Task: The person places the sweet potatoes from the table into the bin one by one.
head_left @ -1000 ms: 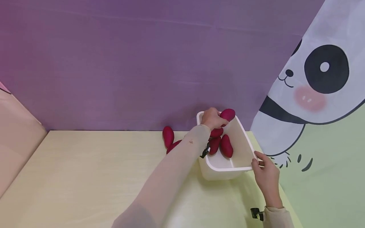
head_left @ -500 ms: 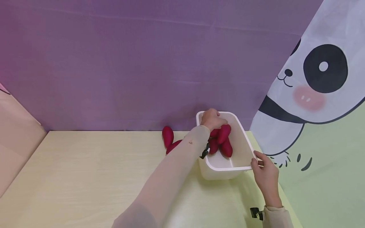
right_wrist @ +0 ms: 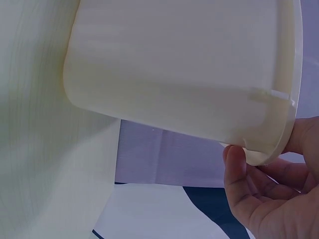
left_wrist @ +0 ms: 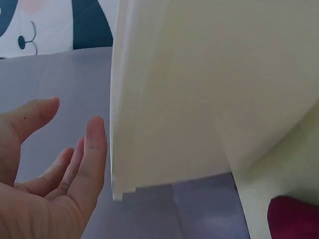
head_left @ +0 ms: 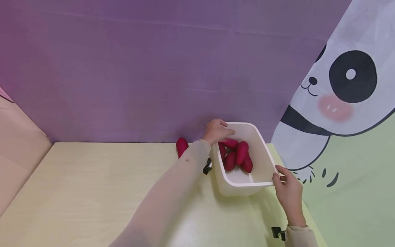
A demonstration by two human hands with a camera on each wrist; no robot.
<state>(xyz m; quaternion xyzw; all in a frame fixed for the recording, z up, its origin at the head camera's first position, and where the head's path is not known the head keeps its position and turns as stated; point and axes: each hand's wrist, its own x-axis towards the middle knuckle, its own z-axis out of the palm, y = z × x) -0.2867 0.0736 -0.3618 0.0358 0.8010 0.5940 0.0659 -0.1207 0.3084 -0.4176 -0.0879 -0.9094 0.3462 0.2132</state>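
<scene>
A white bin stands at the table's back right with several dark red, potato-like objects inside. Over the bin's left rim is the left hand, its fingers apart and holding nothing. In the left wrist view that hand is beside the bin's outer wall, thumb and fingers spread. At the bin's front right corner the right hand pinches the rim. The right wrist view shows this hand with its thumb and fingers on both sides of the rim.
Another dark red object lies on the table left of the bin, partly behind the left forearm; one shows at the lower right of the left wrist view. A purple backdrop rises behind the table, a panda-printed sheet at the right.
The left hand let go of a red object, which dropped onto the others in the bin, and moved left to the rim. The right hand keeps its hold.
</scene>
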